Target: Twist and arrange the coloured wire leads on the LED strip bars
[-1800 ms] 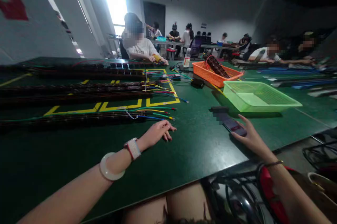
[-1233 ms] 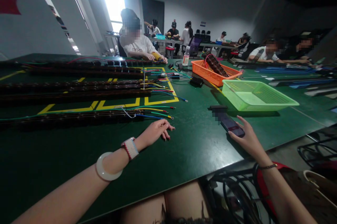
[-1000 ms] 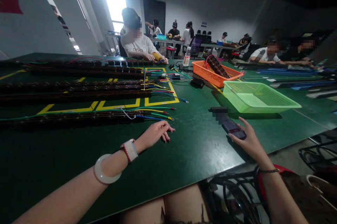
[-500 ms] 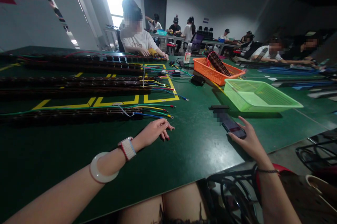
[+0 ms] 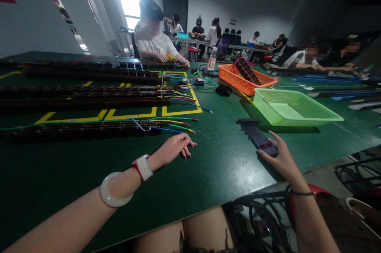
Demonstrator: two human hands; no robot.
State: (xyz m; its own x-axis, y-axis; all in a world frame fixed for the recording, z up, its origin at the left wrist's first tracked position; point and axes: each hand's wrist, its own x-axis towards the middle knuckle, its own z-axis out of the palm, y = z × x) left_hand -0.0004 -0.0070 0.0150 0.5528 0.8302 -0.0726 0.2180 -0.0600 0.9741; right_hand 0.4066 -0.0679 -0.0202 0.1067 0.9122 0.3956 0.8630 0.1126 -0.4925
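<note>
My right hand (image 5: 278, 154) has its thumb and fingers around the lower end of a smartphone (image 5: 266, 145), which lies tilted at the green table's front right. Part of the phone is blurred out, and its far end meets a small black block (image 5: 249, 121). Resting on the table, my left hand (image 5: 175, 149) holds nothing, its fingers loosely bent and slightly apart. Just beyond it lie the coloured wires (image 5: 175, 123) with ring terminals, coming from the nearest long dark wire-bound bundle (image 5: 89, 129). A white cable tie (image 5: 142, 126) hangs at that bundle's end.
More long dark bundles (image 5: 89, 93) lie across yellow tape marks on the table (image 5: 220, 189). A green basket (image 5: 297, 116) stands beyond the phone, beside an orange basket (image 5: 238, 80) holding a dark bundle. A bottle (image 5: 212, 59) and a seated person (image 5: 154, 43) are across the table.
Both hands and the phone stay in place. The person across the table has shifted very slightly.
</note>
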